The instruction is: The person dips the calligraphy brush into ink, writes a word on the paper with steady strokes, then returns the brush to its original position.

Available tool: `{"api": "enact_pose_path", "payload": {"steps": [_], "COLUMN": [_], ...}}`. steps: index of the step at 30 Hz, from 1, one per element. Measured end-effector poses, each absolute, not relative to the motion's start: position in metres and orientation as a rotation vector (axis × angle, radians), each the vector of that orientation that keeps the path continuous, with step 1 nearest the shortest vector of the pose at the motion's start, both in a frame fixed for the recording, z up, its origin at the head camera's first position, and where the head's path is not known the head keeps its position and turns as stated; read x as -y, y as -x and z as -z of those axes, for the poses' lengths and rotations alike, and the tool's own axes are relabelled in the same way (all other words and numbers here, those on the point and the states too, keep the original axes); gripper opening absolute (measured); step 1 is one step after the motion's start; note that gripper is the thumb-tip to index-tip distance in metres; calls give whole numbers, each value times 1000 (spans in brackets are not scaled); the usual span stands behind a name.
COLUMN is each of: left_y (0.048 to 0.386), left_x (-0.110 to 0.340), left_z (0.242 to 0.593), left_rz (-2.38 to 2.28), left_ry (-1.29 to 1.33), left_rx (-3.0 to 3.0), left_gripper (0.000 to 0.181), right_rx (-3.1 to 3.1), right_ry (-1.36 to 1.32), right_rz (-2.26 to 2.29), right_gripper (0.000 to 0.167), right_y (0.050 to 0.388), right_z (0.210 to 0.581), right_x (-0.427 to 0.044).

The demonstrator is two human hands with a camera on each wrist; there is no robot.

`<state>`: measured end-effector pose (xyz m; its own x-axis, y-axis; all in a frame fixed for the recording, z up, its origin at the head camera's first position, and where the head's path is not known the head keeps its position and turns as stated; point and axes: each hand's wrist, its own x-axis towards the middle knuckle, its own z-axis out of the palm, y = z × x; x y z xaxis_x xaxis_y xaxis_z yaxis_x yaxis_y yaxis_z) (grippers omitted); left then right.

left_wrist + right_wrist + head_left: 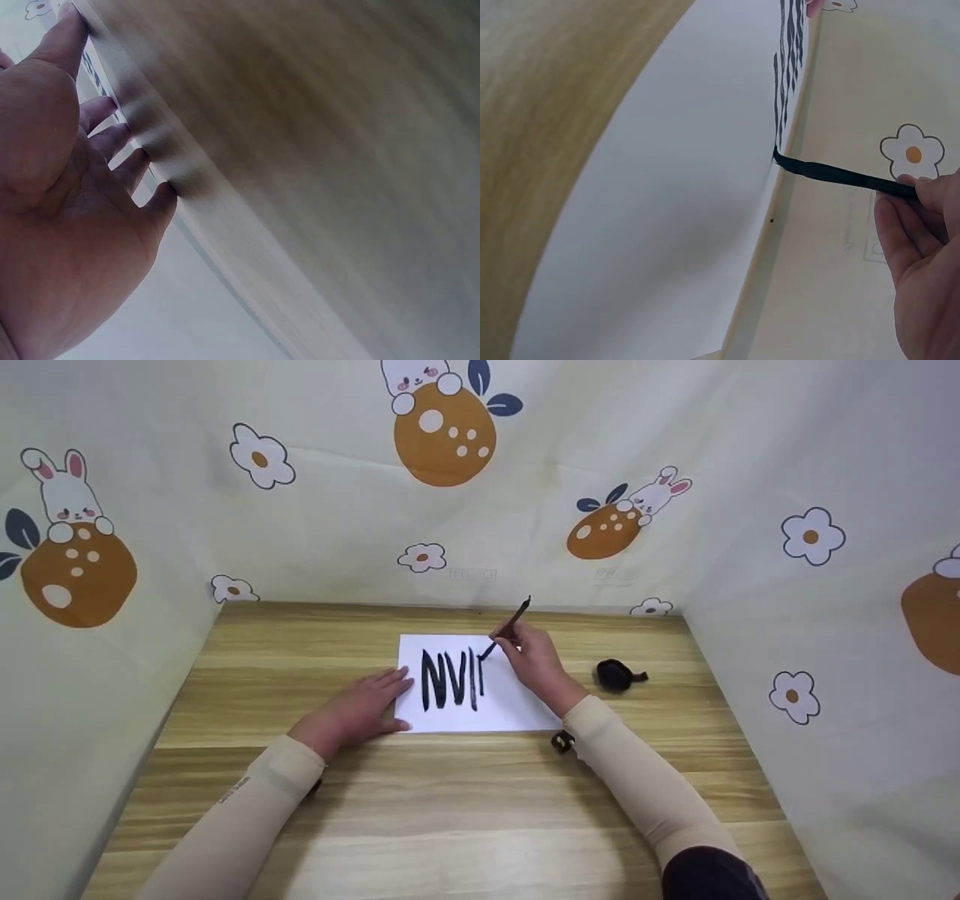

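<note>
Left hand [360, 711]: fingers spread apart, fingertips resting on the left edge of the paper, thumb near its lower-left corner.
Right hand [538, 664]: brush [832, 173] pinched between thumb and fingers, tip touching the paper.
Paper [517, 706]: flat on the tabletop [480, 817], between the 2 hands.
Black strokes [454, 679]: N and V, then 2 upright lines; brush tip at the top of the last.
Black dish [615, 676]: right of the paper, apart.
Small black object [562, 742]: just beside the lower-right paper corner.
</note>
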<state>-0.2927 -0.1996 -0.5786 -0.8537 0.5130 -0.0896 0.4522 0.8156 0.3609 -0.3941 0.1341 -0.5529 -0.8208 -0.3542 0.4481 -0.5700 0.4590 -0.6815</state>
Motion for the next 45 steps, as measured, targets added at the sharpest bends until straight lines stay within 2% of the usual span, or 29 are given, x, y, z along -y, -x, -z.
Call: {"api": "enact_pose_path", "payload": {"steps": [26,45], "left_y": [294,295], "left_x": [200,202], "left_z": [580,585], "left_rz": [-474,-475], "left_ry": [-764,-782], "left_rx": [-2819,-2823], "left_gripper": [84,84], "right_rx": [2544,2535], "right_ry": [-844,-851], "right_rz": [-1041,-1074], "right_gripper": [6,7], "right_y": [392,391], "right_z": [551,551], "right_x": [-137,-139]}}
